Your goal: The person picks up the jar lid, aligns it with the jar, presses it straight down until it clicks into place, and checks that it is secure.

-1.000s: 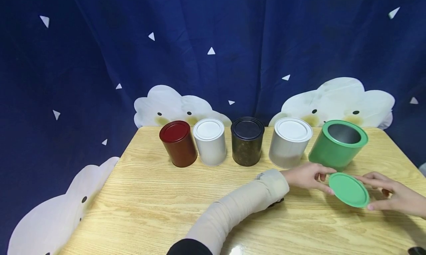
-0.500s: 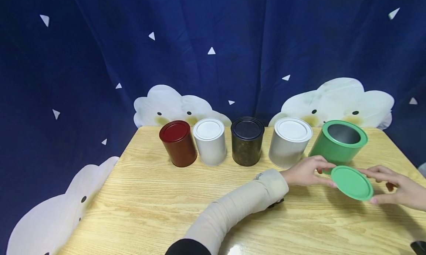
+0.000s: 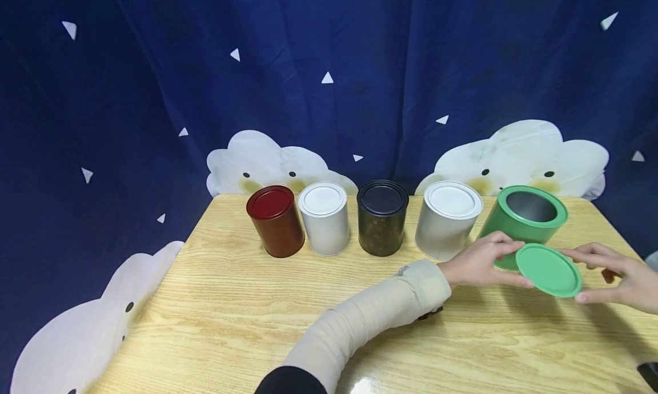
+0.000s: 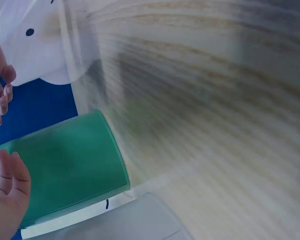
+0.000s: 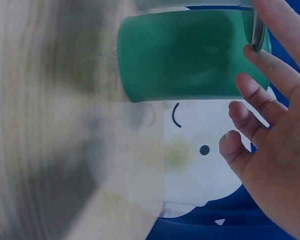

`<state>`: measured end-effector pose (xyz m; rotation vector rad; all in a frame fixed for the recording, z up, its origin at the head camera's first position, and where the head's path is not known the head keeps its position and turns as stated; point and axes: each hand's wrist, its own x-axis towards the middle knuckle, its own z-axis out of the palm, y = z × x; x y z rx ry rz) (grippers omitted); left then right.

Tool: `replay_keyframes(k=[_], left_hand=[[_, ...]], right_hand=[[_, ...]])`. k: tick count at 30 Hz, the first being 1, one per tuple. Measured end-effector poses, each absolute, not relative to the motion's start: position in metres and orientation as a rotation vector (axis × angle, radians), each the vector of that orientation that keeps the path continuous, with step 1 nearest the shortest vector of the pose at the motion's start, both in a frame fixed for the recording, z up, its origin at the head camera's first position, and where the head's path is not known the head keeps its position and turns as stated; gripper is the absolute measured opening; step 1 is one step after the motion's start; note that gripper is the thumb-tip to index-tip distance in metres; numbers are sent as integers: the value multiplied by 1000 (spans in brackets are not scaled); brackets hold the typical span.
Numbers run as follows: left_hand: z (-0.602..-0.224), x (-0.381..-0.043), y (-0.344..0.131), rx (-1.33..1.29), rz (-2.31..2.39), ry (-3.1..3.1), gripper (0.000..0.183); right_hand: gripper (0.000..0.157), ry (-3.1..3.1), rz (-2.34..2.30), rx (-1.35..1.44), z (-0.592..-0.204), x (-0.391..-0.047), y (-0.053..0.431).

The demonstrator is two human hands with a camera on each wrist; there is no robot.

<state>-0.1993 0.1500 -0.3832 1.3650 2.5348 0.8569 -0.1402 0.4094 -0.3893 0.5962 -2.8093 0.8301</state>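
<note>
A round green lid [image 3: 549, 270] is held tilted above the table, in front of the open green can [image 3: 506, 225]. My left hand [image 3: 483, 262] pinches its left edge between thumb and fingers. On the opposite edge, my right hand [image 3: 619, 277] grips it the same way. The can shows a grey inside and a wide green rim, and the left hand and lid hide part of its base. In the right wrist view a strip of the lid [image 5: 258, 32] meets the index fingertip, while the other fingers curl loosely beside the can [image 5: 185, 55].
Left of the green can stand a large white can [image 3: 444, 228], a black can [image 3: 382, 225], a smaller white can [image 3: 325, 225] and a dark red can [image 3: 277, 228], all lidded. They line the back of the wooden table [image 3: 231, 314], before a blue curtain [image 3: 308, 97].
Both hands have moved the green lid away from me and slightly right, closer to the green can. The row of cans stays put.
</note>
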Motion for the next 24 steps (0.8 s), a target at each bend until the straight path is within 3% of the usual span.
replay_keyframes(k=[24], left_hand=[[-321,-218,151,1406,766,2601,76]], right_hand=[[95,-2680,779,601,-341,-164,407]])
